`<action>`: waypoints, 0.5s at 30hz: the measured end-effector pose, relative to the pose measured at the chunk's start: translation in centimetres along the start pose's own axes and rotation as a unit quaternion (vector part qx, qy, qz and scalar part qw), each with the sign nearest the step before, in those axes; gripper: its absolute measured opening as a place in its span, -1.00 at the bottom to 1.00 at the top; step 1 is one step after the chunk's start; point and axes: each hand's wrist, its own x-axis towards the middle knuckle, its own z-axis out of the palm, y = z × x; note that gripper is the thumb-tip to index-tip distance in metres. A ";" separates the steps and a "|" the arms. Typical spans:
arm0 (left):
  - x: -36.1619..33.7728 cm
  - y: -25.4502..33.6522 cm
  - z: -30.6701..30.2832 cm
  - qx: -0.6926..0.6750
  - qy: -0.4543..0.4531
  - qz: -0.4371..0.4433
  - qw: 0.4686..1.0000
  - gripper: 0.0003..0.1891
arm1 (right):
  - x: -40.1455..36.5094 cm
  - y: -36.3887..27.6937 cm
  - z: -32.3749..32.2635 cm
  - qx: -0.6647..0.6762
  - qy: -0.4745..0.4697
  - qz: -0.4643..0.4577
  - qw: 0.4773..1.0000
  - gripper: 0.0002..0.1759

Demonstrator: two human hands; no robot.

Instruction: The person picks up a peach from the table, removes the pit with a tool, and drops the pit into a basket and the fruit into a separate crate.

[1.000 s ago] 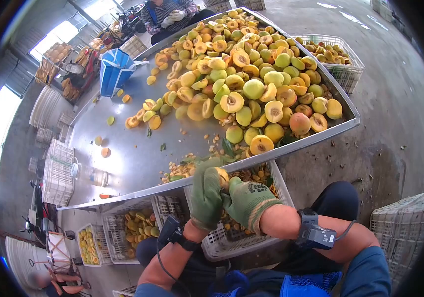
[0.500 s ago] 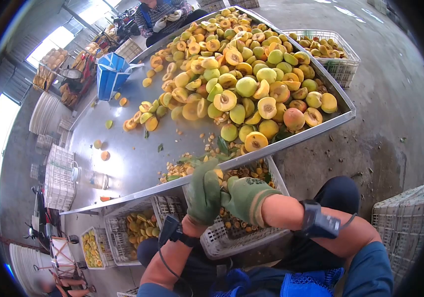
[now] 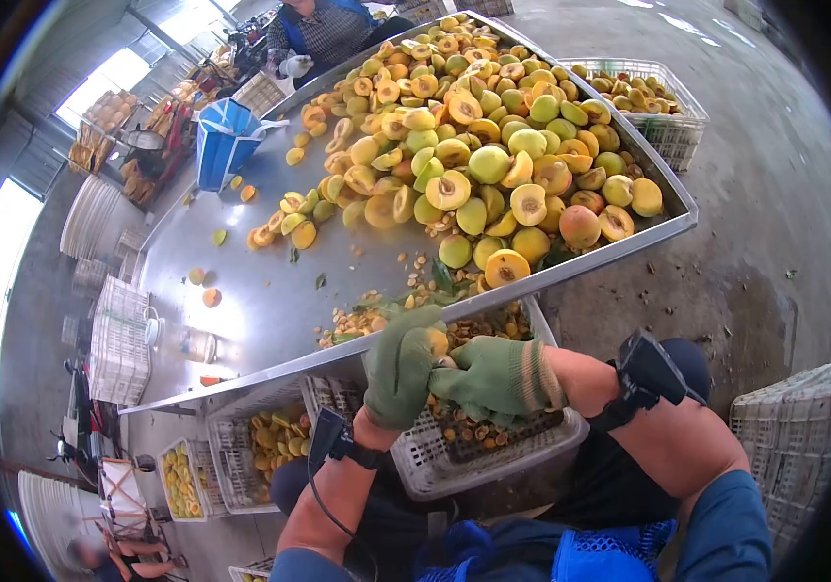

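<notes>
My left hand (image 3: 401, 371), in a green glove, is closed around a yellow fruit (image 3: 437, 341) at the near edge of the metal table (image 3: 279, 291). Beside it my right hand (image 3: 493, 376), gloved too, has its fingers pressed together at the same fruit; whatever is between them is too small to make out. Below both hands stands a grey crate (image 3: 532, 456) with pits and fruit scraps. Halved and whole fruits (image 3: 488, 165) are heaped on the table. Leaves and loose pits (image 3: 367, 318) lie just beyond my hands.
A blue bag (image 3: 225, 145) stands at the table's left. Another person (image 3: 323, 34) sits at the far side. Crates of fruit (image 3: 279, 446) are at the lower left, one (image 3: 672, 126) is at the right, and stacked crates (image 3: 794, 436) stand at the lower right.
My right hand has turned, its wrist higher and its fingers now pointing left toward my left hand. The other person's hands have moved apart. The view has shifted slightly.
</notes>
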 end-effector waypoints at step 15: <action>-0.9 2.7 -0.2 -0.288 -0.033 -0.207 0.935 -0.42 | -1.3 1.3 3.2 0.056 0.040 -0.051 0.996 -0.50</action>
